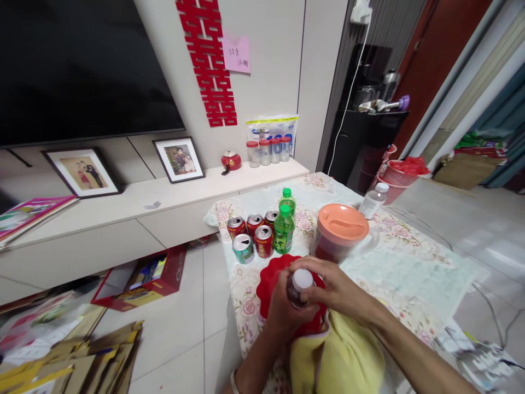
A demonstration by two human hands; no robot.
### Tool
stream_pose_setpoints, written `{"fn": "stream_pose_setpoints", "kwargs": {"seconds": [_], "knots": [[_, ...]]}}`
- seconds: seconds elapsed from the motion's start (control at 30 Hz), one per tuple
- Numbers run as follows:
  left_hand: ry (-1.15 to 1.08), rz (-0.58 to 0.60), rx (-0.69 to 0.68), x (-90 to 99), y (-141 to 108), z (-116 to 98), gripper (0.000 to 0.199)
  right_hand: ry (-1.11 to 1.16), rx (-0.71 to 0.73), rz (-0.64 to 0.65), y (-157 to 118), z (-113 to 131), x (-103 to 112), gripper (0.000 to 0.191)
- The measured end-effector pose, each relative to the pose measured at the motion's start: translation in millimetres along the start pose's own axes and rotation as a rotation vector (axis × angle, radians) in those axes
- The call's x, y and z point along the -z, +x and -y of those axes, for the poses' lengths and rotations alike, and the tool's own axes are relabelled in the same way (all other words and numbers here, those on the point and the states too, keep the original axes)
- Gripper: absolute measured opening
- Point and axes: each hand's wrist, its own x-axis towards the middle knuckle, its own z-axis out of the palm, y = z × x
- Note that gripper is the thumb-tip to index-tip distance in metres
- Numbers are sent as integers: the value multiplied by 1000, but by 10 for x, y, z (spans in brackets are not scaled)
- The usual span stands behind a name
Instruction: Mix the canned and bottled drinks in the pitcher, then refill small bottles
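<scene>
Over a red scalloped dish [268, 282], a small bottle [294, 295] of dark contents with a white cap stands between my two hands. My left hand [283, 309] is wrapped round its body. From the other side my right hand [334, 282] closes on the bottle's top, its thumb against the edge of the cap. A yellow towel [340, 350] hangs below my right hand at the table's near side. Just beyond my hands is a clear pitcher [330, 249] with an orange lid. The bottle's base is hidden.
Several opened cans [263, 242] and two green bottles [284, 230] stand on the flowered tablecloth [248, 301]. A clear white-capped bottle [374, 201] is farther right. Beyond is a white cabinet [221, 189] with lidded jars [264, 154]. A red box [143, 276] and flattened cardboard [102, 361] lie on the floor.
</scene>
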Motion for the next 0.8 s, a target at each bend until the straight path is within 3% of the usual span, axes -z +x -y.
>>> {"fn": "stream_pose_setpoints", "kwargs": {"seconds": [0.33,0.53,0.6,0.7,0.8], "knots": [[13,-6,-39,5,7,-87,59,-89,28,-240,-105,65,-268,19],[25,5,-12,50,2,-30,64,-210,-26,-295,-364,-59,-215,43],[27,21,14,69,-4,10,69,-319,-104,-380,-595,-187,-148,43],[38,32,53,86,-18,62,74,-568,-346,-481,-1009,-440,-115,40],[40,21,63,89,-27,73,76,-780,-526,-428,-1358,-682,-221,43]]}}
